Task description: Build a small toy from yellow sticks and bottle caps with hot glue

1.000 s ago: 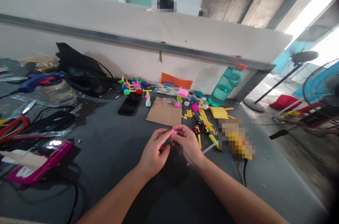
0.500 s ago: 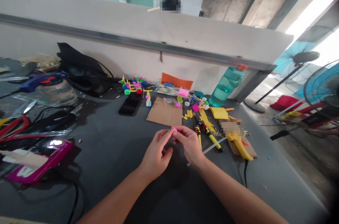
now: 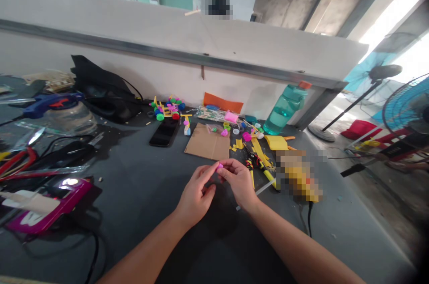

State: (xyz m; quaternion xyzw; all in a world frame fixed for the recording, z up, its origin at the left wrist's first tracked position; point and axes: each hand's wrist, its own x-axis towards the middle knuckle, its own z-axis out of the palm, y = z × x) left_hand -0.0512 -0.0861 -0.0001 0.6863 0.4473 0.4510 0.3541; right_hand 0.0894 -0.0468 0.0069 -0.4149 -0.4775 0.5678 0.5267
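Observation:
A small pink piece (image 3: 219, 166) sits at the fingertips of both hands above the dark table, mostly covered by fingers; its exact kind cannot be made out. My right hand (image 3: 238, 183) pinches it between thumb and fingers. From the other side, my left hand (image 3: 197, 194) presses its fingers against the same piece, thumb held lower and apart. Just beyond the fingertips lies a flat cardboard piece (image 3: 204, 143), with a small clear bag and a pink bit on its far edge. Yellow-and-black handled pliers (image 3: 264, 170) rest right of my right hand.
A phone (image 3: 164, 133) and colourful small assemblies (image 3: 167, 107) stand at the back. Loose caps, yellow strips and a teal bottle (image 3: 284, 109) are at the right, near a partly blurred yellow corded tool (image 3: 303, 181). A magenta device (image 3: 50, 208) and cables occupy the left.
The view has shifted very slightly. Both hands keep nearly the same pose around the pink piece, which shows a little more between the fingertips.

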